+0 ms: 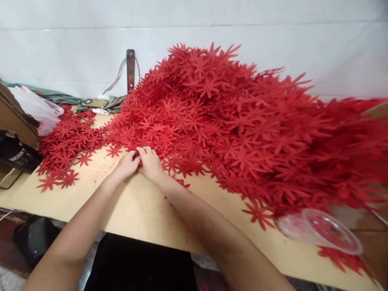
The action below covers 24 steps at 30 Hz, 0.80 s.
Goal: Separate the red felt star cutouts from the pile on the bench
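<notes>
Both hands are brought together near the middle of the tabletop (pixel 145 206), at the front foot of a large heap (pixel 230 121) of red flower-shaped cutouts. The word "VACUUM" can be read in white capitals on a black package (pixel 15 151) by the left edge; the smaller print after it is too blurred to be made out. A red cutout (pixel 137 154), mostly hidden, is grasped by the left hand (pixel 127 165), its thumb and fingers nearly closed. The right hand (pixel 150 162) is half curled over the same piece with its fingers bent; whether it is gripped there as well cannot be told. Two heaps are seen: the large one, spread from the middle toward the right edge, and a small heap (pixel 65 139) near the back left corner; the cutouts in them are too many to be counted. Two loose cutouts (pixel 48 182) are laid side by side in front of the small heap. One clear plastic tub (pixel 336 230) is tipped on its side near the front right corner, and one white plastic bag (pixel 39 107) is crumpled by the left edge.
</notes>
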Each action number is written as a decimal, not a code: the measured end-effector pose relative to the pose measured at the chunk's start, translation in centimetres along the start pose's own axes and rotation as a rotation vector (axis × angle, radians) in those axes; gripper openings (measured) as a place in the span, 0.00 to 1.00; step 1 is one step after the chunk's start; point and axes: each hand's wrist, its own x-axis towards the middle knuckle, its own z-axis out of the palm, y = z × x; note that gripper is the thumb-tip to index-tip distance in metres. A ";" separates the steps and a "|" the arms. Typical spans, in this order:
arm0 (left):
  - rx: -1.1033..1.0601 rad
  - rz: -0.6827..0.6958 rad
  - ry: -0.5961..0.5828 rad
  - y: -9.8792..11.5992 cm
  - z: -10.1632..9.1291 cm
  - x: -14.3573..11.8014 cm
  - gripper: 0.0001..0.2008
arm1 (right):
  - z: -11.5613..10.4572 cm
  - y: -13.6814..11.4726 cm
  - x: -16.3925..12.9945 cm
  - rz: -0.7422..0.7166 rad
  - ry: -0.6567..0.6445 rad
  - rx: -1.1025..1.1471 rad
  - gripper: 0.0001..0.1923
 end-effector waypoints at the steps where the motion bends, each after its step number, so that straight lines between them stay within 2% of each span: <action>1: 0.017 0.027 0.011 -0.1 -0.3 0.0 0.07 | -0.1 0.6 0.6 -0.023 0.007 -0.020 0.25; 3: 0.075 0.086 0.080 -0.7 -0.9 0.0 0.15 | -0.8 1.7 2.1 -0.052 -0.005 -0.041 0.21; 5: 0.151 0.137 0.203 -1.3 -1.3 0.0 0.22 | -2.1 2.5 3.8 -0.071 0.006 -0.057 0.20; 8: 0.271 0.183 0.324 -2.0 -1.0 0.1 0.25 | -5.0 2.9 7.3 -0.155 0.144 -0.116 0.22; 11: 0.360 0.168 0.294 -2.0 0.1 0.4 0.25 | -7.1 3.5 11.7 -0.255 0.388 -0.159 0.17; 13: 0.402 0.166 0.237 -1.8 0.8 0.5 0.25 | -7.2 4.5 14.5 -0.255 0.505 -0.136 0.11; 14: 0.417 0.158 0.211 -1.8 1.0 0.5 0.25 | -6.9 5.1 15.7 -0.223 0.515 -0.133 0.11; 16: 0.436 0.123 0.166 -1.7 1.3 0.5 0.26 | -5.9 6.0 17.5 -0.095 0.399 -0.166 0.15; 18: 0.439 0.072 0.115 -1.7 1.3 0.5 0.27 | -5.3 6.6 18.6 0.042 0.145 -0.205 0.17; 20: 0.433 0.030 0.053 -1.6 1.1 0.4 0.28 | -5.9 6.9 19.6 0.108 -0.097 -0.203 0.16; 21: 0.429 0.018 0.026 -1.5 1.0 0.4 0.27 | -6.7 7.1 20.1 0.106 -0.182 -0.187 0.16; 23: 0.430 0.020 -0.006 -1.2 0.7 0.2 0.26 | -8.9 7.7 21.2 0.047 -0.259 -0.133 0.16; 24: 0.440 0.036 -0.015 -1.1 0.5 0.1 0.25 | -10.1 8.1 21.7 -0.060 -0.238 -0.102 0.18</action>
